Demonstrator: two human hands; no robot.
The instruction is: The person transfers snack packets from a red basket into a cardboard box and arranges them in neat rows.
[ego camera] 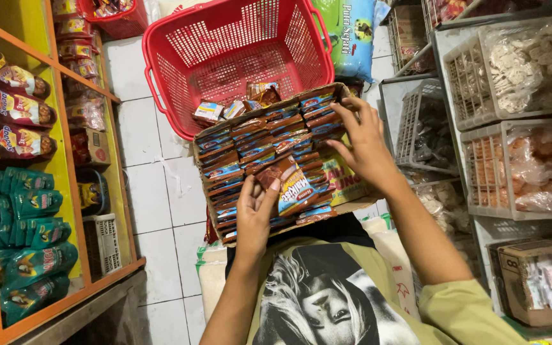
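Left hand (255,214) pinches a sachet (289,185) at frame centre, right hand (364,144) open over the lap-balanced cardboard tray (207,167); tilt likely spills rows.

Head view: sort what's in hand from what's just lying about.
In hand: left hand holding snack packets; right hand on the cardboard tray of sachets; red basket holding a few.

Lying about: shelf bags, white crates, cardboard box.
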